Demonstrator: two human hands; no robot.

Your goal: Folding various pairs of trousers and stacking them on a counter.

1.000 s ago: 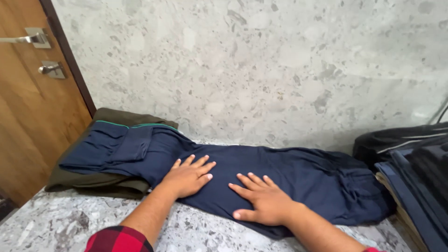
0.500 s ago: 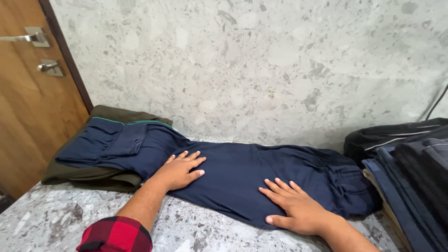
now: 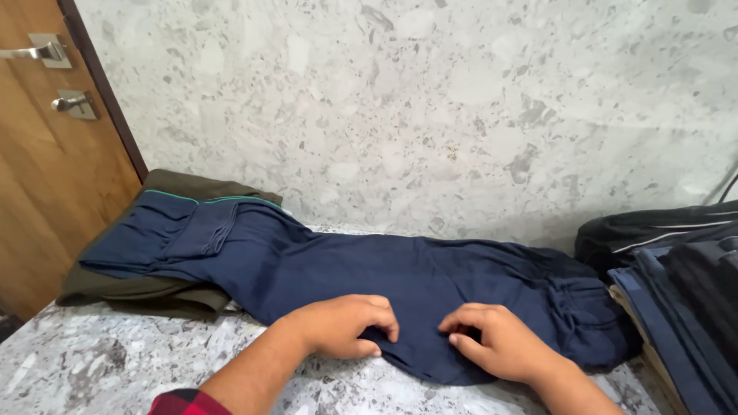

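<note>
Altogether, one pair of navy trousers (image 3: 369,269) lay stretched along the grey speckled counter (image 3: 77,369), its waistband end resting on one folded olive garment (image 3: 184,188) at the left beside the wooden door (image 3: 46,169). Two hands worked at the near edge of the cloth, close together. The left hand (image 3: 346,327) was curled with fingers pinching a fold of the navy fabric; the right hand (image 3: 492,342) was likewise curled, fingertips gripping the same edge. The trousers looked soft and creased, bunched at the right end. A stack of dark folded clothes (image 3: 684,307) crowded the right side, just beside that bunched end.
</note>
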